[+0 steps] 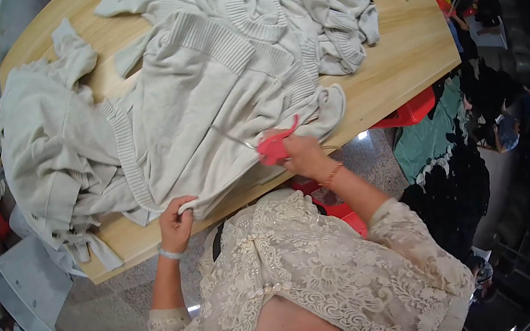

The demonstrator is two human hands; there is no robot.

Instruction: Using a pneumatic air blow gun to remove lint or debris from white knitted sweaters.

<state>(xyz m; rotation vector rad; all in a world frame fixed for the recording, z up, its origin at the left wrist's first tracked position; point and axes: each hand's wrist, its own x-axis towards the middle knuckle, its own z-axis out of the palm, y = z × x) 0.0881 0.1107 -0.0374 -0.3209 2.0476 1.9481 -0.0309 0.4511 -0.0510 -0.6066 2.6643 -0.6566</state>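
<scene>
Left fingers pinch a cream knit — right fingers grip scissors (red-handled).

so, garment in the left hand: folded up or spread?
Spread, loosely: the cream garment lies broad and creased across the table, not in a neat bundle, its near edge pinched by the left hand.

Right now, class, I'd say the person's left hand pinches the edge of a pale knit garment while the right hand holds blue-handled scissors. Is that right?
Not quite: in the head view, the scissors have red handles, not blue. The left hand does pinch the pale knit garment's edge, and the right hand holds the scissors.
</scene>
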